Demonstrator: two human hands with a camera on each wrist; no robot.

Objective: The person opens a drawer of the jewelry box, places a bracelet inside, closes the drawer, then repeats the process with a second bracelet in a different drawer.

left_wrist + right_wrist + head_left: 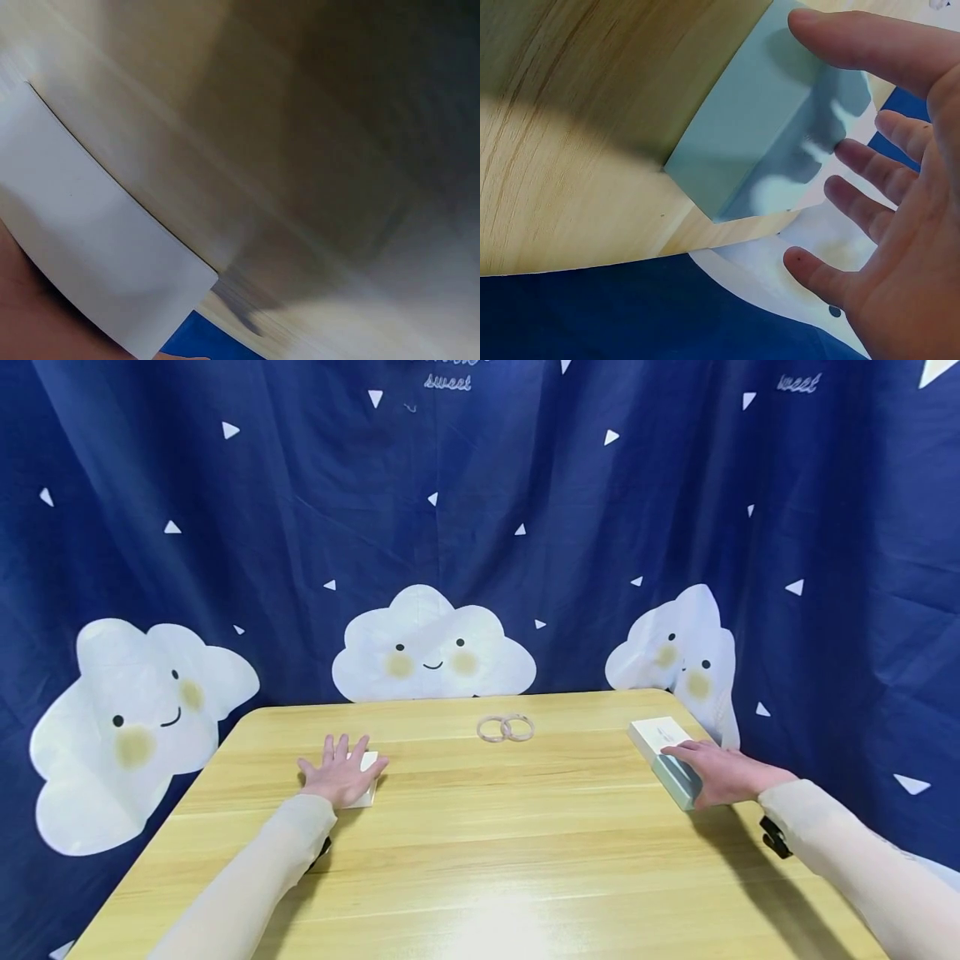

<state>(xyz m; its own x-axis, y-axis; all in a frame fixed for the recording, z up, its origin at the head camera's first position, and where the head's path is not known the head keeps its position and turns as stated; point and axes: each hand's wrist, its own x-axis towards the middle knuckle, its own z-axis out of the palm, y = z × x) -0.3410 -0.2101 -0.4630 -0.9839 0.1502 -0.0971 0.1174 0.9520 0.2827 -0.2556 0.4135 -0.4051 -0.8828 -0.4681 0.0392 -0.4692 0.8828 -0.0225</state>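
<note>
Fingers spread wide, my left hand (337, 778) lies over a small flat white box (365, 797) at the left of the table, covering much of it. The left wrist view shows the white box (105, 225) with part of the hand along its lower edge. At the table's right side stands a longer box (654, 739), white at the far end and pale green at the near end. My right hand (723, 772) is at its green part. In the right wrist view the thumb overlaps the green part (742, 127), and the loosely extended fingers sit beside it.
Two pale overlapping rings (481, 727) lie near the back middle of the wooden table (487, 827). A dark blue curtain (480, 543) with white clouds hangs close behind the table. The right-hand box is near the table's right edge.
</note>
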